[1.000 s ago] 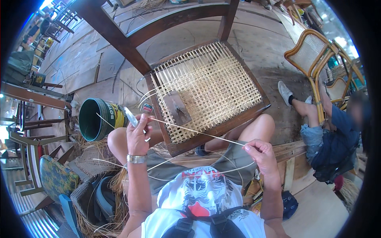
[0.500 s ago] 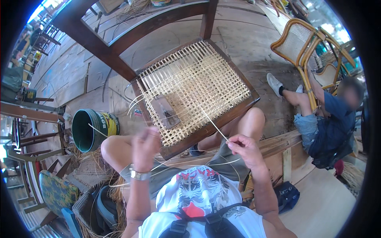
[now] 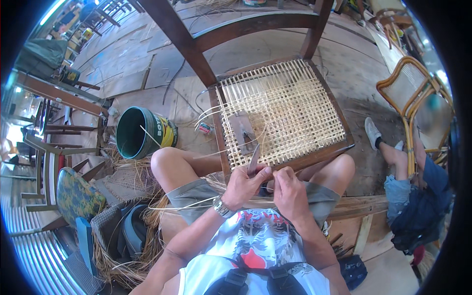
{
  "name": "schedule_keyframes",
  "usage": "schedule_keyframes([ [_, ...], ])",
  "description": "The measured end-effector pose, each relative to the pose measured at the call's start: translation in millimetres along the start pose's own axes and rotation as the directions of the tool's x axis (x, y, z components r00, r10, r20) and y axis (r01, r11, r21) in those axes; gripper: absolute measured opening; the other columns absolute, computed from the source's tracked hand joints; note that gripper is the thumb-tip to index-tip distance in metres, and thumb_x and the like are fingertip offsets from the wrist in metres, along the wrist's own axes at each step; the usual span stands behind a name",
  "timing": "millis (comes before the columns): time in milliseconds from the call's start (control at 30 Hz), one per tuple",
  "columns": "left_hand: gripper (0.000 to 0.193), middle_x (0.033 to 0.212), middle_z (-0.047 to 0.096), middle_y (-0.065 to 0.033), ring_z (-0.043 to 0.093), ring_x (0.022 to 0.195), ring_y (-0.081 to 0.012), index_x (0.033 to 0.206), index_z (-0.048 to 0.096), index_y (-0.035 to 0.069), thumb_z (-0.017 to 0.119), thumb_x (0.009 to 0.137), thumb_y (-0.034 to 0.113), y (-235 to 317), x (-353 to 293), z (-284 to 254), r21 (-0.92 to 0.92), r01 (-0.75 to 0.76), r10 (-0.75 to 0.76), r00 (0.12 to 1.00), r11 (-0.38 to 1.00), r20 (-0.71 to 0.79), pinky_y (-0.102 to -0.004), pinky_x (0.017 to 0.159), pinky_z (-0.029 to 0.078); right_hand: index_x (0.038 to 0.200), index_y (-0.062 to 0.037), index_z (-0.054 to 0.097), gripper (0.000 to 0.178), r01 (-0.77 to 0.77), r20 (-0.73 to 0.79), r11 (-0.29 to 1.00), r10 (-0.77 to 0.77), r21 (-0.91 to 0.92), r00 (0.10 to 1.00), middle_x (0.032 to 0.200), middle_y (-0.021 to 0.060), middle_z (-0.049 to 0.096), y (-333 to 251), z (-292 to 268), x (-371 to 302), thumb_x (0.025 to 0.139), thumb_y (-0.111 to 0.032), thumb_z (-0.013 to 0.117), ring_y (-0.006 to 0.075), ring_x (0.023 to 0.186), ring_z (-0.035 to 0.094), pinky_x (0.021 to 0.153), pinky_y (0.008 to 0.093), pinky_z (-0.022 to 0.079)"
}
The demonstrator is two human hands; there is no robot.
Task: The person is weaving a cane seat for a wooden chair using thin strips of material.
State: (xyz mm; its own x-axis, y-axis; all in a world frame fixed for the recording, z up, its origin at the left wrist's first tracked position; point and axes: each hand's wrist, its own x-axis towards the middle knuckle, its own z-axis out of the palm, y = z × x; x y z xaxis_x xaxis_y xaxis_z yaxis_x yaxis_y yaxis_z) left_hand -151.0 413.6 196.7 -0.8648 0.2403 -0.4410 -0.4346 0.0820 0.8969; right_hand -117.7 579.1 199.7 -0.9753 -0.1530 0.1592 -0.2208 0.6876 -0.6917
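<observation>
Now the left grip [image 3: 244, 186] clasps a knife [image 3: 254, 160], blade jutting over the near edge of the cane seat [image 3: 295, 113]; right beside it, the right grip [image 3: 290, 193] is pinched tight, its contents hidden. Hands apart a moment ago have come together! A green bucket [image 3: 133, 135] stands on the plank floor [image 3: 120, 61].

We count one dark wooden chair [image 3: 255, 27] with one woven seat [image 3: 297, 110]. At its near edge are two hands, a left hand [image 3: 244, 189] and a right hand [image 3: 290, 193], with one blade [image 3: 254, 160] in the left, and one wristwatch [image 3: 222, 206]. On the seat we see one brown board [image 3: 240, 125]. Left of the chair we find one green bucket [image 3: 129, 140], one small red packet [image 3: 204, 129] and one camouflage-patterned cushion [image 3: 78, 194]; right of it, at least one rattan chair [image 3: 408, 117] and one co-worker [image 3: 418, 201].
</observation>
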Motion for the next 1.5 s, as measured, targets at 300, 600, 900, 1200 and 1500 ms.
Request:
schedule_keyframes([
  [300,0.019,0.081,0.065,-0.0004,0.047,0.050,-0.0016,0.102,0.066,0.003,0.060,0.099,0.021,12.8,-14.6,-20.7,-0.418,-0.113,0.034,0.981,0.902,-0.192,-0.0188,0.044,0.035,0.091,-0.0027,0.067,0.011,-0.405,0.171,0.635,0.398,0.658,0.901,0.072,-0.0008,0.063,-1.6,13.1,-1.5,0.096,-0.013,0.065,0.0061,0.060,0.051,0.053,0.0226,0.040],
  [600,0.016,0.083,0.067,-0.0048,0.043,0.047,-0.0036,0.100,0.064,0.003,0.064,0.097,0.019,-11.0,-27.7,-144.9,-0.469,-0.320,-0.039,0.792,0.823,-0.609,-0.0185,0.041,0.031,0.090,-0.0024,0.069,0.009,-0.577,0.502,0.257,0.305,0.775,0.810,0.071,-0.0042,0.060,9.1,-3.5,5.3,0.095,-0.009,0.064,-0.0005,0.052,0.039,0.048,0.0170,0.029],
  [900,0.016,0.085,0.068,-0.0050,0.045,0.050,-0.0024,0.098,0.063,0.003,0.064,0.097,0.019,-20.1,-27.0,-166.2,-0.578,-0.320,-0.032,0.856,0.751,-0.516,-0.0174,0.041,0.031,0.092,0.0001,0.069,0.007,-0.577,0.490,0.381,0.307,0.723,0.816,0.069,-0.0057,0.056,17.1,-31.1,11.3,0.093,-0.006,0.066,-0.0002,0.053,0.037,0.049,0.0170,0.028],
  [1200,0.013,0.081,0.067,-0.0052,0.042,0.048,-0.0017,0.096,0.063,0.002,0.063,0.097,0.015,1.0,-9.4,-171.7,-0.387,-0.303,0.047,0.834,0.871,-0.549,-0.0170,0.041,0.031,0.091,-0.0004,0.071,0.008,-0.585,0.382,0.615,0.443,0.529,0.811,0.072,-0.0067,0.057,30.3,-43.6,-5.6,0.091,-0.008,0.069,0.0001,0.064,0.044,0.058,0.0181,0.035],
  [1500,0.014,0.086,0.069,-0.0073,0.042,0.047,-0.0031,0.103,0.063,0.002,0.062,0.098,0.015,10.8,0.4,-165.6,-0.349,-0.380,0.095,0.781,0.856,-0.617,-0.0185,0.041,0.029,0.088,0.0009,0.069,0.008,-0.402,0.130,0.848,0.381,0.346,0.916,0.077,-0.0005,0.059,38.2,-63.4,-30.8,0.092,-0.006,0.067,0.0077,0.066,0.050,0.061,0.0238,0.041],
])
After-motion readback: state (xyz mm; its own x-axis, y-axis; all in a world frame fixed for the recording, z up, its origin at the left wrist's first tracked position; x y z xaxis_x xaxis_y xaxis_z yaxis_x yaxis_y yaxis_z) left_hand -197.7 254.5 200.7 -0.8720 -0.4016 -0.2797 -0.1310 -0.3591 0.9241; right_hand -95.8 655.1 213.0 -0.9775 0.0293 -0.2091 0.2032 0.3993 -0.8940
